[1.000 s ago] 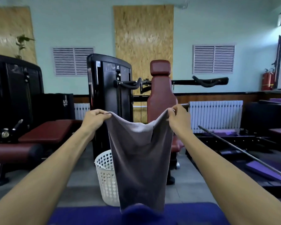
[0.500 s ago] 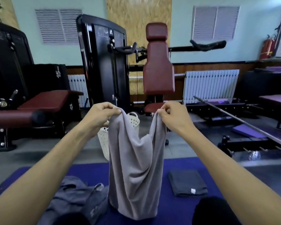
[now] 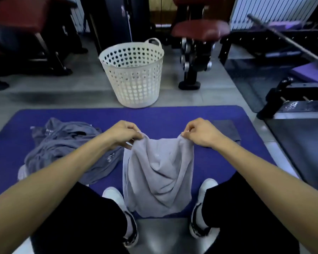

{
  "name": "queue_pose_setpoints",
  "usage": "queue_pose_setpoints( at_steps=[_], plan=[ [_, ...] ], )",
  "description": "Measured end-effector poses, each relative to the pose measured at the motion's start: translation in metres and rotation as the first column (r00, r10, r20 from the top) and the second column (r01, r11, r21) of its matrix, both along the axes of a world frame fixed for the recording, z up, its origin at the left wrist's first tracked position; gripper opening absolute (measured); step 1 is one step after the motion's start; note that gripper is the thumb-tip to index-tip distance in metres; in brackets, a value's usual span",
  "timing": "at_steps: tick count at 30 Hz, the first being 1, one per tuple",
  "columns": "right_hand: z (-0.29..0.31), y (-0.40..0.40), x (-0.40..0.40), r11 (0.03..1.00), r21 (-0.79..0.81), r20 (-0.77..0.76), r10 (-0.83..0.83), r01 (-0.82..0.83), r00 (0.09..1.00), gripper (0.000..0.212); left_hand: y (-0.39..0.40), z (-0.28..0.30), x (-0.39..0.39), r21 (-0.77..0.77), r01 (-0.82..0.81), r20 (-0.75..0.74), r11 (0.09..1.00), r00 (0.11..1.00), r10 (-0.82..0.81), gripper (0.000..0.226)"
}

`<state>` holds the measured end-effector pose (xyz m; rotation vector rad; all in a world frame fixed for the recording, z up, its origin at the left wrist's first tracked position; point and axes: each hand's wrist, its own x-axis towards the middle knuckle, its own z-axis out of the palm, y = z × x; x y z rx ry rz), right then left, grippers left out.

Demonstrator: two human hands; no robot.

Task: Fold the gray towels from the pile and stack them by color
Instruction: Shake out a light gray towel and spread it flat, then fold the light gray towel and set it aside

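A light gray towel [image 3: 158, 173] hangs between my two hands over the blue mat [image 3: 154, 116], its lower edge sagging between my feet. My left hand [image 3: 123, 132] pinches its top left corner. My right hand [image 3: 200, 132] pinches the top right corner. The towel's middle droops in folds. A pile of darker gray towels [image 3: 62, 149] lies crumpled on the mat to the left. A folded dark gray towel [image 3: 228, 131] lies flat on the mat at the right, partly hidden behind my right hand.
A white perforated laundry basket [image 3: 134, 70] stands on the floor just beyond the mat's far edge. Gym machines, a red padded seat [image 3: 200, 30] and a metal bar [image 3: 286, 39] surround the area. My legs and white shoes [image 3: 114, 197] are at the mat's near edge.
My hands have come down from chest height toward the mat with the towel, and the view has tilted down. The towel's lower part now reaches down between my feet.
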<state>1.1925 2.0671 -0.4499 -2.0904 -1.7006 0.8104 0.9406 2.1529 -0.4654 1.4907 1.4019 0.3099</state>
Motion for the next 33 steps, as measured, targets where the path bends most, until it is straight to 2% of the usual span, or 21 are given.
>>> queue_pose_setpoints(
  at_steps=[3, 6, 11, 14, 17, 19, 21, 27, 30, 31, 33],
  plan=[
    [-0.023, 0.043, 0.004, 0.98, -0.176, 0.054, 0.11, -0.099, 0.993, 0.019, 0.041, -0.032, -0.003, -0.101, -0.017, -0.07, 0.995, 0.997, 0.01, 0.009],
    [-0.046, 0.089, 0.002, 0.941, -0.281, 0.091, 0.221, -0.187, 0.971, 0.02, 0.085, -0.063, -0.003, -0.14, -0.027, -0.112, 0.99, 0.994, 0.012, 0.01],
    [-0.117, 0.162, -0.009, 0.912, -0.331, 0.099, 0.291, -0.244, 0.952, 0.021, 0.149, -0.144, -0.007, -0.121, -0.018, -0.25, 0.992, 0.968, -0.013, 0.03],
    [-0.182, 0.197, -0.017, 0.921, -0.298, 0.089, 0.287, -0.25, 0.954, 0.016, 0.177, -0.2, -0.016, -0.138, -0.015, -0.297, 0.99, 0.955, -0.027, 0.024],
    [-0.245, 0.223, -0.027, 0.952, -0.234, 0.015, 0.206, -0.196, 0.979, 0.014, 0.201, -0.253, -0.029, -0.076, -0.11, -0.255, 0.991, 0.963, 0.087, 0.013],
    [-0.28, 0.237, -0.034, 0.975, -0.177, -0.048, 0.126, -0.133, 0.991, 0.015, 0.213, -0.281, -0.038, -0.11, -0.241, -0.169, 0.964, 0.961, 0.22, 0.009],
    [-0.306, 0.249, -0.041, 0.987, -0.14, -0.121, 0.062, -0.078, 0.991, 0.018, 0.224, -0.302, -0.046, -0.193, -0.302, -0.088, 0.934, 0.953, 0.29, 0.01],
    [-0.357, 0.267, -0.061, 1.0, -0.023, -0.258, -0.025, 0.019, 0.966, 0.018, 0.242, -0.348, -0.067, -0.296, -0.281, 0.066, 0.913, 0.947, 0.313, 0.017],
    [-0.374, 0.266, -0.069, 0.998, -0.033, -0.327, -0.06, 0.052, 0.943, 0.018, 0.247, -0.353, -0.074, -0.39, -0.202, 0.158, 0.898, 0.947, 0.281, 0.026],
    [-0.377, 0.265, -0.07, 0.997, -0.039, -0.34, -0.076, 0.066, 0.937, 0.017, 0.249, -0.352, -0.073, -0.391, -0.194, 0.144, 0.9, 0.953, 0.268, 0.025],
    [-0.379, 0.263, -0.071, 0.995, -0.043, -0.372, -0.096, 0.086, 0.923, 0.017, 0.252, -0.352, -0.068, -0.292, -0.245, 0.058, 0.924, 0.96, 0.273, 0.017]
  ],
)
